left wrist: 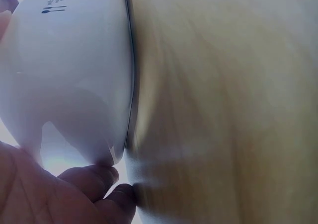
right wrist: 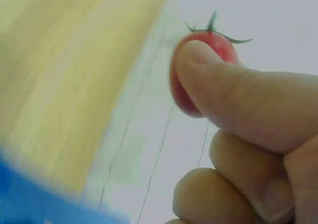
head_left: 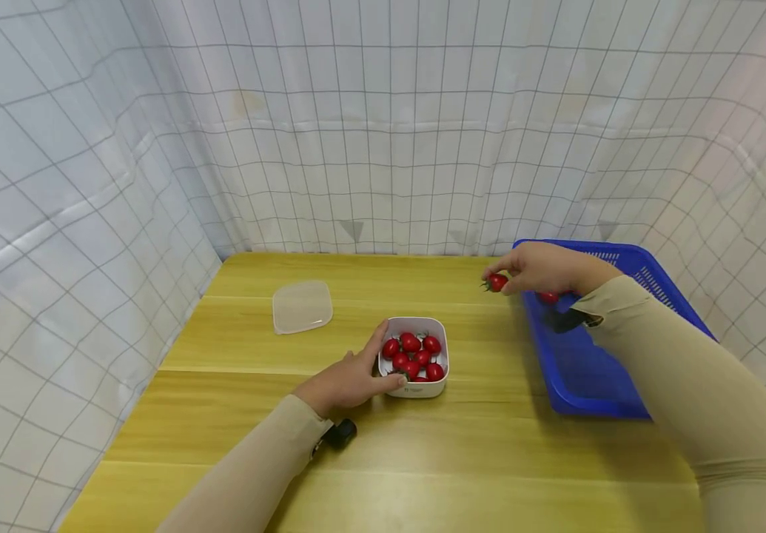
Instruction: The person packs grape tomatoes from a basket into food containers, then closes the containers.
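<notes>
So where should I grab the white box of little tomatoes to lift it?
I'd hold the white box by its left and right walls, coming in from both sides. Its top is open, with cherry tomatoes inside, so reaching in from above might squash them. The left hand holds it around the near-left corner.

The tomatoes (head_left: 422, 357) were red, the box (head_left: 428, 391) white, the basket (head_left: 592, 374) blue, the table (head_left: 476, 440) yellow, the curtain (head_left: 416, 148) grey-gridded white.

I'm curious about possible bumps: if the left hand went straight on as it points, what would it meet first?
The white box, practically at once: the left hand seems to hold its left side, though exact contact is hard to judge.
</notes>
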### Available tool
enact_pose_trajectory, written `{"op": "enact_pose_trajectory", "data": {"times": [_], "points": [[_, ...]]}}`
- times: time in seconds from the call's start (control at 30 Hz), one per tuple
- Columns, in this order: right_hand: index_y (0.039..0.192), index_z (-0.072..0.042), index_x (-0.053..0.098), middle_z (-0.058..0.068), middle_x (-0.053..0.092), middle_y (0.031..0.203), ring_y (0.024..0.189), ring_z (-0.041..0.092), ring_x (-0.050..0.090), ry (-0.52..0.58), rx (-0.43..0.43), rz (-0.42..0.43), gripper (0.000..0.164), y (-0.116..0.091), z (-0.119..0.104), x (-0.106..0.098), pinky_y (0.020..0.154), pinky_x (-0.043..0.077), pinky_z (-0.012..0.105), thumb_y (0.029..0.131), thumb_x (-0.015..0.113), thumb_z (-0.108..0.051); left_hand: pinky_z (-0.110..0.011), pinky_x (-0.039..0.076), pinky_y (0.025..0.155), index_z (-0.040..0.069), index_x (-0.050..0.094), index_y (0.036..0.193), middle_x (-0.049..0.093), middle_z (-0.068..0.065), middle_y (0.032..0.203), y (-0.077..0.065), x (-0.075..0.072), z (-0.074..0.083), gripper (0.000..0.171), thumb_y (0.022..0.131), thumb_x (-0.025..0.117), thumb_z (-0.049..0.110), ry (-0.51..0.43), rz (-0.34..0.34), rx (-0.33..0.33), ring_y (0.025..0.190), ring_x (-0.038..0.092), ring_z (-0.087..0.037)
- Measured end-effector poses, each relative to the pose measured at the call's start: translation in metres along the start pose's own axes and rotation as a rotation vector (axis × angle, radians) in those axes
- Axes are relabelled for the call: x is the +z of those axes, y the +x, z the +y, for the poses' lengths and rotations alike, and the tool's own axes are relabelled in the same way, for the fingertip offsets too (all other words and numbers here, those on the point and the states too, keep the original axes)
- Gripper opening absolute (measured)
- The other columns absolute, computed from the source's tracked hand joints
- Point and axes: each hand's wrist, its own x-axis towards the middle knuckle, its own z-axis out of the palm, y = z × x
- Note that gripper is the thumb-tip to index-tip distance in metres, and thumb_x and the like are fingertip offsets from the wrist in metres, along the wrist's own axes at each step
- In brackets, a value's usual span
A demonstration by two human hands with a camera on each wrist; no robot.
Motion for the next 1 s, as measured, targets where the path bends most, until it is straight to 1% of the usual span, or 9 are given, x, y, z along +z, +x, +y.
{"op": "enact_pose_trajectory", "data": {"times": [0.07,0.27,0.43,0.5,0.63,0.77,0.83,0.93,1.0], "points": [[0.134,-0.018,0.073,0.000,0.065,0.091,0.071,0.015,0.046,0.022,-0.046,-0.024,0.035,0.007,-0.015,0.008,0.068,0.039,0.033,0.099,0.071,-0.015,-0.068,0.013,0.129,0.036,-0.005,0.170,0.028,-0.008,0.174,0.000,0.000,0.000,0.108,0.094,0.066,0.065,-0.002,-0.004,-0.005,0.156,0.018,-0.060],[0.130,-0.017,0.074,-0.006,0.064,0.089,0.072,0.012,0.047,0.027,-0.164,-0.096,0.032,0.024,-0.048,0.034,0.068,0.042,0.029,0.099,0.073,-0.013,-0.069,0.015,0.128,0.037,-0.005,0.170,0.029,-0.008,0.174,0.002,0.000,-0.001,0.108,0.094,0.065,0.066,0.004,-0.008,-0.013,0.156,0.017,-0.061],[0.136,-0.017,0.072,-0.008,0.052,0.077,0.066,0.011,0.043,0.000,-0.174,-0.143,0.037,0.028,-0.072,0.050,0.063,0.040,0.027,0.099,0.073,-0.014,-0.068,0.013,0.129,0.034,-0.005,0.170,0.034,-0.011,0.171,0.003,0.000,-0.003,0.108,0.094,0.065,0.066,0.005,-0.008,0.001,0.155,0.025,-0.057],[0.139,-0.017,0.071,-0.007,0.050,0.077,0.065,0.011,0.042,-0.001,-0.170,-0.165,0.039,0.029,-0.078,0.055,0.062,0.038,0.027,0.100,0.072,-0.015,-0.066,0.011,0.130,0.033,-0.005,0.170,0.034,-0.011,0.171,0.003,0.000,-0.003,0.108,0.095,0.065,0.065,0.005,-0.009,0.008,0.155,0.029,-0.054],[0.140,-0.018,0.070,-0.008,0.065,0.092,0.067,0.011,0.045,0.005,-0.178,-0.185,0.041,0.031,-0.086,0.062,0.064,0.042,0.027,0.099,0.073,-0.014,-0.065,0.012,0.130,0.032,-0.006,0.171,0.036,-0.011,0.170,0.002,-0.001,-0.003,0.108,0.095,0.064,0.066,0.010,-0.009,0.014,0.154,0.032,-0.052],[0.139,-0.018,0.070,-0.007,0.070,0.103,0.070,0.009,0.048,-0.006,-0.201,-0.196,0.041,0.033,-0.090,0.068,0.068,0.046,0.026,0.099,0.074,-0.013,-0.067,0.014,0.129,0.033,-0.007,0.170,0.035,-0.011,0.171,0.002,-0.001,-0.004,0.108,0.095,0.063,0.067,0.016,-0.009,0.013,0.154,0.028,-0.056],[0.139,-0.018,0.070,-0.007,0.069,0.100,0.069,0.008,0.048,-0.003,-0.202,-0.206,0.041,0.034,-0.092,0.070,0.067,0.046,0.025,0.099,0.074,-0.014,-0.067,0.013,0.129,0.033,-0.007,0.170,0.033,-0.010,0.172,0.003,-0.001,-0.004,0.108,0.095,0.063,0.067,0.017,-0.010,0.017,0.154,0.029,-0.055],[0.140,-0.018,0.070,-0.009,0.063,0.086,0.066,0.007,0.046,0.017,-0.196,-0.221,0.041,0.034,-0.094,0.071,0.067,0.046,0.024,0.099,0.073,-0.015,-0.066,0.011,0.130,0.032,-0.007,0.170,0.031,-0.009,0.173,0.003,-0.001,-0.004,0.108,0.096,0.063,0.066,0.018,-0.012,0.023,0.154,0.033,-0.052],[0.141,-0.018,0.070,-0.009,0.054,0.073,0.063,0.007,0.044,0.029,-0.194,-0.221,0.040,0.034,-0.095,0.071,0.064,0.044,0.024,0.100,0.072,-0.017,-0.065,0.010,0.130,0.031,-0.007,0.170,0.031,-0.009,0.173,0.003,-0.001,-0.003,0.108,0.096,0.063,0.066,0.019,-0.013,0.025,0.153,0.036,-0.050]]}}
